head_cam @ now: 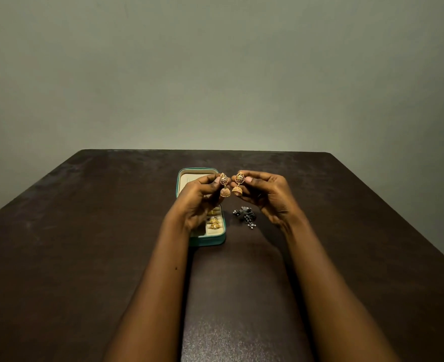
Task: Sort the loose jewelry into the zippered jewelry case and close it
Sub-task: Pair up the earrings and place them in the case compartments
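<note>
Two gold earrings [225, 186] hang vertically, one pinched in each hand's fingers [214, 180], open case [210, 241] beneath the left hand [194, 202].

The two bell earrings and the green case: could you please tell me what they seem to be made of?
Bell earrings: likely gold-toned metal, pierced filigree with bright glints; solid or plated cannot be told. Green case: smooth, faintly shiny shell, perhaps faux leather; its pale lining looks soft, like velvet.
</note>
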Demonstrator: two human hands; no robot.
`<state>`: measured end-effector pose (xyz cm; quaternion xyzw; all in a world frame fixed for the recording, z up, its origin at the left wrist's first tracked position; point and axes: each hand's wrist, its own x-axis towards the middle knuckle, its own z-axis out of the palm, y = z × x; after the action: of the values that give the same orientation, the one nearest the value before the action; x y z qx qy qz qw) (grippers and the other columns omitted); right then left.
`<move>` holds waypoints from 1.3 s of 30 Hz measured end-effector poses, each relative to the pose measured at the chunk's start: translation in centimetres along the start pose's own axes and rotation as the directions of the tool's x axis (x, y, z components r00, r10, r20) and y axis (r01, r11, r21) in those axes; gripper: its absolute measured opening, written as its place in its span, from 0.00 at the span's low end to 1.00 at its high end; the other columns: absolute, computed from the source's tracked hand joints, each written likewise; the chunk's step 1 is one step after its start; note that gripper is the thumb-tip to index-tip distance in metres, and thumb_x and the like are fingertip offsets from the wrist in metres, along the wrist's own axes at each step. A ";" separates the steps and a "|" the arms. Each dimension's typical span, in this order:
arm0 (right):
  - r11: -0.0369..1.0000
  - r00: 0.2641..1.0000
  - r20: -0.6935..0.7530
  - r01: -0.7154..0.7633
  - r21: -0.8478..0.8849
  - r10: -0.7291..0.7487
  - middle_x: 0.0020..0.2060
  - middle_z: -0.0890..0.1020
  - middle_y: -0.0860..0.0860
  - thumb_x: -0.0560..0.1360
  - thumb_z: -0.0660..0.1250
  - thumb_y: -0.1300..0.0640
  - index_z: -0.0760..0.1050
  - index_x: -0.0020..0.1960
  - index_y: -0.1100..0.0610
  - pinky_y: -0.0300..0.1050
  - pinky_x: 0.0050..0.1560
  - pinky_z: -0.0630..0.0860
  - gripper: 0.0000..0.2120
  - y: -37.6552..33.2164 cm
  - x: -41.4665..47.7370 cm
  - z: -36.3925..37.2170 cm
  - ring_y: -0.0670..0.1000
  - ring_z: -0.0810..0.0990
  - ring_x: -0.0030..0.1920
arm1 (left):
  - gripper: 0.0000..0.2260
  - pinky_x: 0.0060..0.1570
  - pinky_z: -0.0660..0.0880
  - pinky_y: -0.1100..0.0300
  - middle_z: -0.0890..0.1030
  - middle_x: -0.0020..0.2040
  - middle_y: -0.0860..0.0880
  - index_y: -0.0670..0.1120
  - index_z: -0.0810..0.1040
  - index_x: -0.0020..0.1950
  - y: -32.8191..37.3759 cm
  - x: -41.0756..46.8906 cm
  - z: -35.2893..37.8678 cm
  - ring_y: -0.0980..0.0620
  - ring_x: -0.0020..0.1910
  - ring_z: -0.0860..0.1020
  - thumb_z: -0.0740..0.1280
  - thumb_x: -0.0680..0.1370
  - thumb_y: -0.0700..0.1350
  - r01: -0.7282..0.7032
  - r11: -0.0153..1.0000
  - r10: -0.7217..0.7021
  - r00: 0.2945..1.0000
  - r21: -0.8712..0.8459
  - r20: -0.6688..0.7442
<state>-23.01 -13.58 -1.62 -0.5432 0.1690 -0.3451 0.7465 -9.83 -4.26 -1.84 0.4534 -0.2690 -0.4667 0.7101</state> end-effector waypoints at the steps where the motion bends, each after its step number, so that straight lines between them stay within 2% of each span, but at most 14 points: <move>1: 1.000 1.000 0.000 0.007 0.009 -0.007 0.37 0.85 0.55 0.75 0.60 0.71 0.78 0.48 0.64 0.45 0.45 0.81 0.09 0.1 0.0 0.2 0.49 0.84 0.36 | 0.10 0.34 0.75 0.67 0.81 0.36 0.48 0.40 0.77 0.46 0.0 -0.1 0.0 0.55 0.36 0.76 0.57 0.78 0.32 0.000 1.000 0.000 1.000 -0.003 0.006; 5: 0.998 0.999 -0.011 0.043 -0.036 -0.043 0.37 0.85 0.53 0.74 0.62 0.71 0.79 0.47 0.63 0.43 0.46 0.80 0.09 0.4 0.1 1.1 0.49 0.83 0.39 | 0.11 0.37 0.72 0.66 0.82 0.30 0.51 0.40 0.76 0.46 0.2 -0.2 -0.2 0.57 0.32 0.78 0.56 0.78 0.31 -0.013 1.000 0.013 1.000 -0.029 0.011; 8: 0.993 0.997 -0.016 0.069 -0.098 -0.071 0.35 0.85 0.50 0.72 0.64 0.71 0.79 0.46 0.63 0.37 0.41 0.80 0.08 0.5 0.0 1.5 0.47 0.83 0.38 | 0.12 0.39 0.71 0.66 0.81 0.33 0.50 0.40 0.76 0.47 0.4 -0.2 -0.5 0.56 0.35 0.76 0.55 0.78 0.31 -0.024 0.995 0.025 1.000 -0.096 0.005; 11: 0.994 0.997 -0.013 0.075 -0.082 -0.076 0.32 0.85 0.49 0.73 0.64 0.70 0.79 0.46 0.64 0.33 0.36 0.77 0.06 0.5 -0.2 1.8 0.44 0.83 0.36 | 0.12 0.39 0.70 0.66 0.79 0.37 0.47 0.39 0.77 0.48 0.4 -0.2 -0.6 0.55 0.37 0.74 0.54 0.77 0.31 -0.016 0.989 0.018 1.000 -0.145 0.010; 14: 0.997 0.997 -0.022 0.067 -0.026 -0.067 0.32 0.85 0.50 0.74 0.62 0.69 0.78 0.46 0.65 0.33 0.35 0.77 0.07 0.5 -0.1 1.9 0.43 0.83 0.35 | 0.11 0.42 0.69 0.65 0.81 0.34 0.48 0.39 0.76 0.48 0.3 0.0 -0.6 0.55 0.37 0.76 0.55 0.77 0.32 -0.002 0.987 0.008 0.999 -0.159 0.035; 17: 0.997 0.997 -0.023 0.066 -0.044 -0.067 0.32 0.85 0.49 0.74 0.61 0.69 0.79 0.46 0.64 0.33 0.36 0.77 0.08 0.5 -0.1 1.9 0.44 0.82 0.35 | 0.11 0.44 0.70 0.64 0.83 0.34 0.49 0.39 0.76 0.48 0.3 -0.1 -0.5 0.55 0.35 0.79 0.55 0.77 0.31 0.005 0.987 0.002 0.999 -0.164 0.038; 23: 0.995 0.998 -0.002 0.067 -0.072 -0.067 0.33 0.85 0.50 0.74 0.60 0.70 0.79 0.46 0.64 0.34 0.39 0.78 0.09 0.5 -0.2 1.8 0.45 0.83 0.37 | 0.11 0.42 0.73 0.65 0.82 0.36 0.47 0.39 0.77 0.48 0.4 -0.1 -0.8 0.54 0.37 0.77 0.56 0.76 0.32 0.005 0.982 -0.001 1.000 -0.189 0.023; 27: 0.993 0.999 0.005 0.053 -0.105 -0.052 0.34 0.85 0.50 0.73 0.61 0.70 0.79 0.46 0.63 0.35 0.39 0.78 0.09 0.7 -0.2 1.9 0.45 0.83 0.37 | 0.11 0.36 0.76 0.67 0.81 0.38 0.47 0.39 0.77 0.49 0.6 -0.2 -0.9 0.55 0.35 0.79 0.56 0.76 0.31 -0.014 0.985 0.016 1.000 -0.171 0.012; 29: 0.993 0.999 0.010 0.043 -0.108 -0.043 0.35 0.85 0.50 0.73 0.61 0.70 0.79 0.48 0.64 0.35 0.40 0.78 0.09 0.8 -0.2 1.9 0.46 0.83 0.38 | 0.10 0.38 0.75 0.66 0.81 0.37 0.49 0.41 0.77 0.49 0.9 -0.4 -1.1 0.56 0.35 0.79 0.58 0.77 0.32 -0.043 0.996 0.043 0.999 -0.084 0.005; 33: 0.994 0.999 0.030 0.022 -0.103 -0.019 0.37 0.85 0.51 0.73 0.62 0.71 0.79 0.50 0.64 0.37 0.44 0.80 0.10 1.3 -0.2 2.3 0.47 0.84 0.41 | 0.09 0.38 0.67 0.63 0.80 0.32 0.55 0.46 0.78 0.45 2.0 -1.4 -2.3 0.57 0.36 0.74 0.61 0.77 0.34 -0.072 0.975 0.090 0.993 0.212 -0.078; 35: 0.990 0.999 0.032 0.015 -0.138 -0.011 0.39 0.85 0.51 0.73 0.62 0.72 0.78 0.51 0.64 0.37 0.45 0.80 0.10 1.5 -0.3 2.7 0.47 0.84 0.42 | 0.10 0.37 0.69 0.63 0.81 0.34 0.53 0.46 0.78 0.44 2.4 -1.8 -3.6 0.55 0.38 0.75 0.61 0.77 0.33 -0.062 0.955 0.102 0.987 0.289 -0.125; 39: 0.989 0.998 0.048 -0.035 -0.143 0.042 0.41 0.84 0.53 0.73 0.62 0.73 0.77 0.54 0.66 0.36 0.40 0.80 0.11 2.1 -0.8 3.9 0.45 0.84 0.41 | 0.09 0.31 0.71 0.67 0.79 0.40 0.49 0.45 0.77 0.45 3.0 -2.7 -5.8 0.56 0.36 0.75 0.61 0.78 0.34 -0.013 0.880 0.122 0.972 0.474 -0.199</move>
<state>-20.43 -9.94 -2.27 -0.6003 0.1849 -0.3037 0.7164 -5.06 0.95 -1.61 0.6517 -0.3082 -0.3085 0.6206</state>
